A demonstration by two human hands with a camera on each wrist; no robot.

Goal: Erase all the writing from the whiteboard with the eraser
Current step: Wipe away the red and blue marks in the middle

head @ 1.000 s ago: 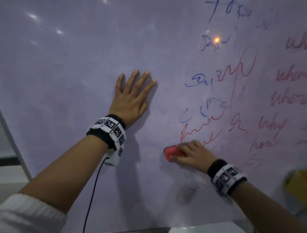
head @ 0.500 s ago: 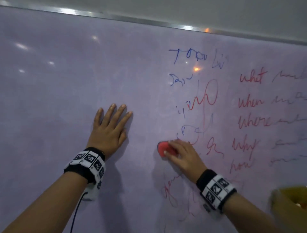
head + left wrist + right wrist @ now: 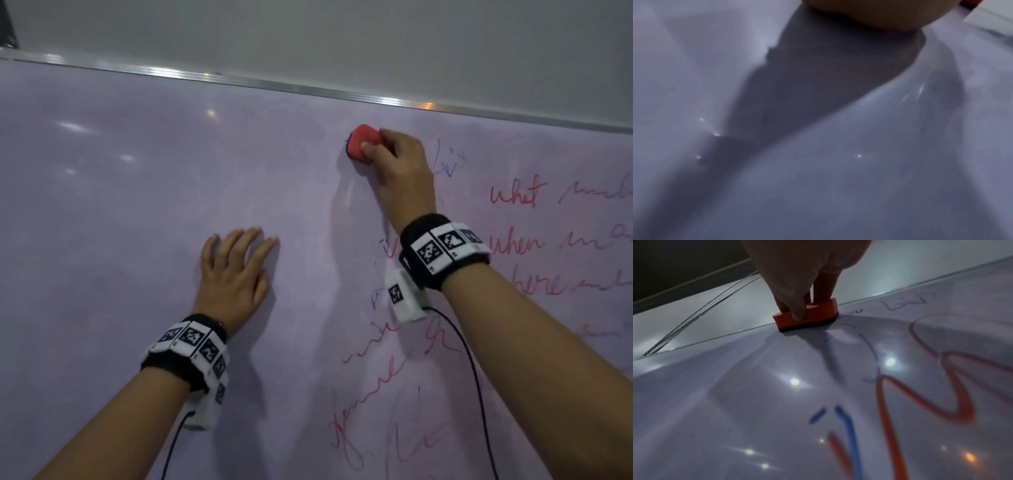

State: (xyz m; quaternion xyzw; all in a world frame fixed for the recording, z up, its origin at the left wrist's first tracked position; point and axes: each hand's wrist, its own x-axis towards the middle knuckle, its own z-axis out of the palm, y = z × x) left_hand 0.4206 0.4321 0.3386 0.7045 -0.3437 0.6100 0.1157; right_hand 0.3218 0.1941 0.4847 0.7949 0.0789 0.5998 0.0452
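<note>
The whiteboard [image 3: 137, 222] fills the head view, its left half wiped to a pale smear. My right hand [image 3: 399, 164] grips a small red eraser [image 3: 363, 142] with a black felt base and presses it on the board near the top edge. In the right wrist view the eraser [image 3: 807, 316] sits flat under my thumb and fingers. Red and blue writing [image 3: 517, 197] covers the right side and runs below my right wrist. My left hand [image 3: 236, 270] lies flat on the wiped area with its fingers spread.
A metal frame strip [image 3: 308, 89] runs along the board's top, with a grey wall [image 3: 342, 41] above. Cables [image 3: 476, 383] hang from both wrist cameras. The left wrist view shows only blurred board surface [image 3: 859, 162] and the heel of my hand.
My right hand has swept the eraser up from the lower middle of the board to near the top edge, wiping off blue and red strokes. The head view has tilted upward. My left hand stays flat.
</note>
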